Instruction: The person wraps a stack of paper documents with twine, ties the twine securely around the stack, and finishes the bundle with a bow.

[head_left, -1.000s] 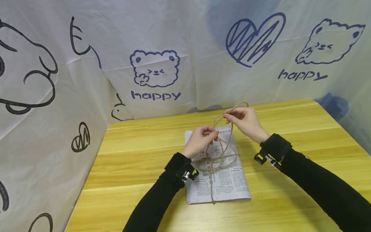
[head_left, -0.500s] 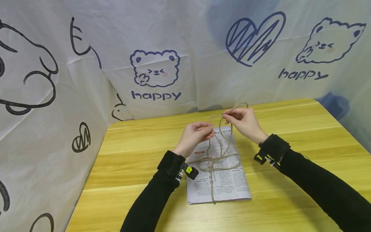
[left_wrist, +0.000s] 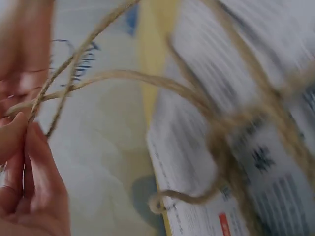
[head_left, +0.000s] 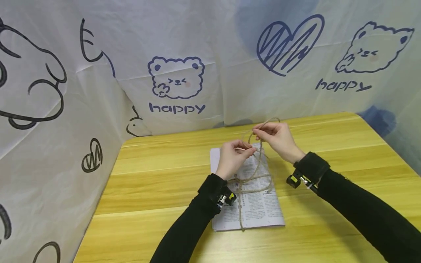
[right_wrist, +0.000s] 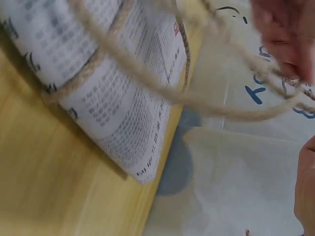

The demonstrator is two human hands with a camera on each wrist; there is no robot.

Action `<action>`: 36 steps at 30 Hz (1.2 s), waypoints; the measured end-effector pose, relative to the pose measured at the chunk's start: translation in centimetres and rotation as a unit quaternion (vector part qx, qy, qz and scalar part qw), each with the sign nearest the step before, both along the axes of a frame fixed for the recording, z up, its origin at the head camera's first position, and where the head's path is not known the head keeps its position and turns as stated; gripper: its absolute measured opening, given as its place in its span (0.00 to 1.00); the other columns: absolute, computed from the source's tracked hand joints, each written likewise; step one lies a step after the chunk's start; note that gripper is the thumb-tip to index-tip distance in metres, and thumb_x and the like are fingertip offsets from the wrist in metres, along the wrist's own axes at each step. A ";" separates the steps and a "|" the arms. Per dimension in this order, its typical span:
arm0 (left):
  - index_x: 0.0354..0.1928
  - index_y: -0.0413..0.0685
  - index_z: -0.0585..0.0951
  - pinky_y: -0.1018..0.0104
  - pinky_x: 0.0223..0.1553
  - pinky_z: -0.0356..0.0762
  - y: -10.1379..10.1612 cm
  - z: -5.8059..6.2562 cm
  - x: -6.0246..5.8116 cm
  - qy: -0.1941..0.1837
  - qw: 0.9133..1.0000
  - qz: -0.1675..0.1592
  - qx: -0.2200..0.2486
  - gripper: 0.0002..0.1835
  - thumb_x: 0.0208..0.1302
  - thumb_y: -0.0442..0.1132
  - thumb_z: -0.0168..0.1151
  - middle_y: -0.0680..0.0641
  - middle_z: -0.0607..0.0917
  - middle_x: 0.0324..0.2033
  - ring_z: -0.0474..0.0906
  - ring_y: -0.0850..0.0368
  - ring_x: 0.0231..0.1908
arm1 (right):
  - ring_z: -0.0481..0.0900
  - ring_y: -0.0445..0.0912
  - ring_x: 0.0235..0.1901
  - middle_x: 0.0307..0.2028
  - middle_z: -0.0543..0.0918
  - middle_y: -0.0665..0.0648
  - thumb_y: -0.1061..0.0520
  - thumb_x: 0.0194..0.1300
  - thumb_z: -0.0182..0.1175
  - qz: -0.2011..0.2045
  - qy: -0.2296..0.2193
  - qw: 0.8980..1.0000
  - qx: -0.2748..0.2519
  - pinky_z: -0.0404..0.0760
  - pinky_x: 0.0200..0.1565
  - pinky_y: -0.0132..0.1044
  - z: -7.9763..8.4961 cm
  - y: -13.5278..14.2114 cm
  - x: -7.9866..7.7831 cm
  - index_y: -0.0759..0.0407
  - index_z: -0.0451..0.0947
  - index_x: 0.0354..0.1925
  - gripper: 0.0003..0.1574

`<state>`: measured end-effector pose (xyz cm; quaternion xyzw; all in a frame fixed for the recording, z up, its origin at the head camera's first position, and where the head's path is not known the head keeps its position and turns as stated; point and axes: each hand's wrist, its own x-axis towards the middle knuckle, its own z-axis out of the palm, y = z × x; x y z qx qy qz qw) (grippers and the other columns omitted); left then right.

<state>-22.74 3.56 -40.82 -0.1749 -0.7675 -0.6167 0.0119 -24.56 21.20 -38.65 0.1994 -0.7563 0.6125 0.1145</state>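
Observation:
A folded stack of newspaper (head_left: 258, 210) lies on the table, with jute twine (head_left: 240, 213) wrapped lengthwise and across it. My left hand (head_left: 232, 157) pinches a strand of the twine above the far half of the stack. Beyond it to the right, my right hand (head_left: 279, 138) pinches a loop, and a loose end arcs up past its fingers. In the left wrist view the strands meet at a knot (left_wrist: 221, 140) on the paper, with a short curled tail (left_wrist: 179, 196) beside it. A slack strand (right_wrist: 147, 83) runs across the right wrist view towards the fingers.
The stack rests on a yellow wood-grain table (head_left: 148, 193). White cloth (head_left: 177, 33) printed with bears and hearts hangs behind the table and along its left side. Each wrist wears a black strap with a small camera.
My left hand first drew back left, spreading the strands, then came right again, nearer my right hand, with twine between its fingers. My right hand has stayed nearly in place.

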 end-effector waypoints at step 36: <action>0.42 0.48 0.80 0.66 0.21 0.70 -1.4 -2.5 -2.1 0.277 0.861 0.088 -0.417 0.06 0.67 0.36 0.54 0.50 0.78 0.39 0.70 0.57 0.22 | 0.78 0.42 0.31 0.36 0.81 0.55 0.63 0.64 0.60 0.114 -0.170 0.968 -0.146 0.79 0.34 0.28 -0.5 0.1 0.3 0.72 0.80 0.42 0.12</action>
